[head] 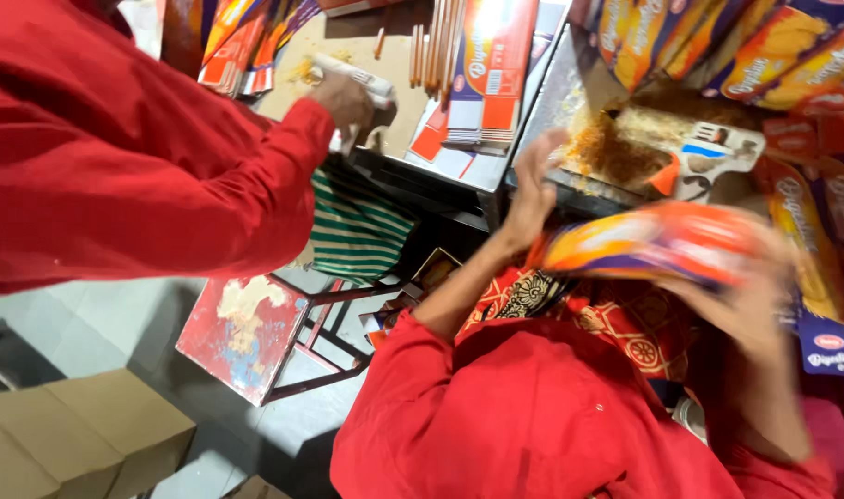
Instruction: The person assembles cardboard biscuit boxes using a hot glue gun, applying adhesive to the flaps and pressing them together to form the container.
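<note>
Both hands are raised over the lap, and both are smeared by motion. Right hand grips a flattened orange and purple carton from below, fingers curled around its right end; how tightly they close is hard to make out. Left hand is open, palm flat and fingers together, standing just beside the carton's left end; whether it touches is unclear. The carton lies level above a red patterned cloth, near a metal table. On the table sit a stack of flat cartons and a crusted glue tray. A co-worker's hand in a red sleeve closes on a white tube. A cardboard box is cut off at the lower left corner.
</note>
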